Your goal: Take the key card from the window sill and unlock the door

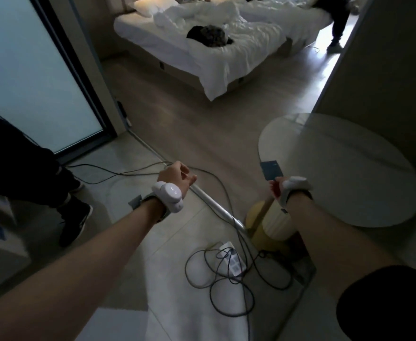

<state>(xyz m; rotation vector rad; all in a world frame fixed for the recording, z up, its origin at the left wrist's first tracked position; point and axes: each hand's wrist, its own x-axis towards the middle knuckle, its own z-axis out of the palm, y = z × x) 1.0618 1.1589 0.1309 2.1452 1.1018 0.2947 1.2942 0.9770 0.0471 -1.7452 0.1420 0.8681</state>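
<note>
- Risk: loose cables (226,271) lay coiled on the floor (177,134) right below the arms, with a white power strip (234,262) in the tangle; a step toward the door could have snagged a foot and jolted the card loose.
- Risk: the key card (271,169) seemed to be pinched only at its lower edge by the fingertips, most of it sticking up free; I judged that a thin hold, so a bump or quick swing could have let it slip.
- Risk: room was dim, card dark; if dropped among the cables it would have been hard to spot.
- Risk: another person's legs and shoes (73,217) stood near the left forearm, so a collision was possible on turning.
- Right hand (282,187): closed narrow on the card, wrist strapped with a white tracker; fingers mostly hidden behind the tracker, so exact finger placement could not be told.
- Card position: held upright above the right hand's fingertips, touching them, in the air beside the near-left edge of the round glass table (349,173), not resting on it.
- Left hand (177,174): loosely curled, holding nothing I could see, well apart from the card, over the floor.
- No lock or reader visible; window sill not identifiable either.
</note>
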